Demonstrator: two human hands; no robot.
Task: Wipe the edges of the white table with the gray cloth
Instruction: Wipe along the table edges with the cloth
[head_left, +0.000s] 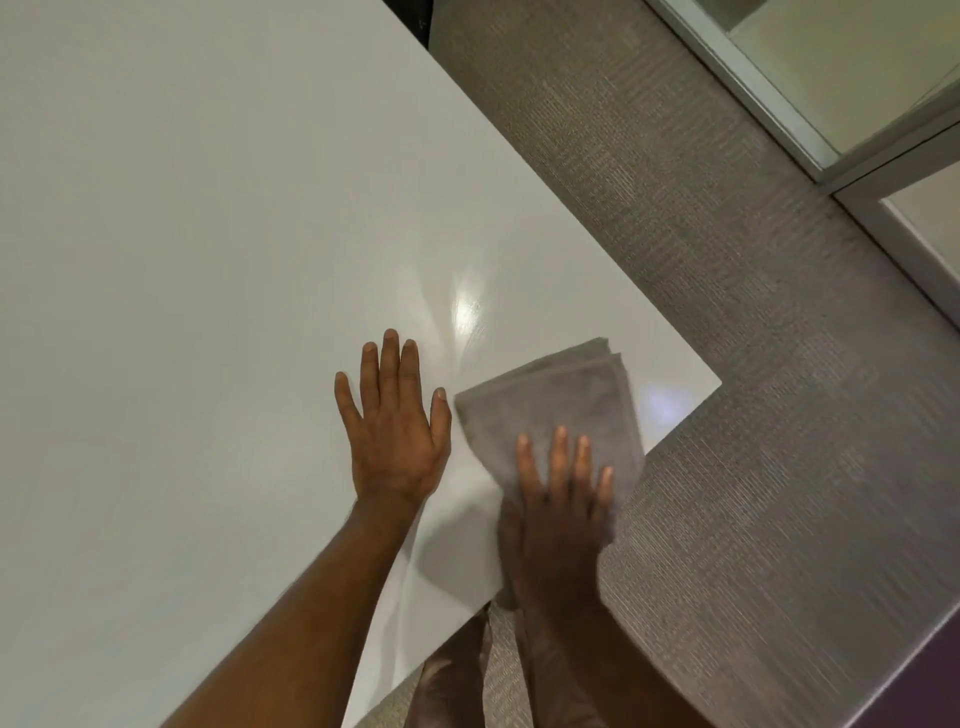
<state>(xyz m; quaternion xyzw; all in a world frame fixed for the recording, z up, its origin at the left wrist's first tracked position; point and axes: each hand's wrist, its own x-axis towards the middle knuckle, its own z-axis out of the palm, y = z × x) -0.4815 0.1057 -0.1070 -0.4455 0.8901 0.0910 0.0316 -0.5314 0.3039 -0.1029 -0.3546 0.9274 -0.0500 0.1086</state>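
The person stands at a corner of the white table (208, 260) and looks down at both hands. The gray cloth (561, 410) is folded and lies flat on the table top, close to the near edge and not far from the corner. One side of the cloth reaches right to that edge, and it may hang over a little, but that is hard to tell. The right hand (558, 514) is pressed flat on the near part of the cloth, with the fingers (560, 457) stretched out and spread apart, so it pushes the cloth down and does not pinch it. The right hand looks a bit blurry. The left hand (395, 431) lies flat on the bare table just beside the cloth, fingers open and spread too, holding nothing; it seems to steady the person. Gray carpet (727, 260) covers the floor next to the table, and a pale frame (769, 93) shows at the top right. The step in hand looks like the wiping itself, done along the near edge by the corner. Next, the right hand likely needs to keep pressing down and slide the cloth along the edge to the corner, then turn and follow the other edge away from the person, keeping the cloth right on the rim so it does not slip off onto the floor
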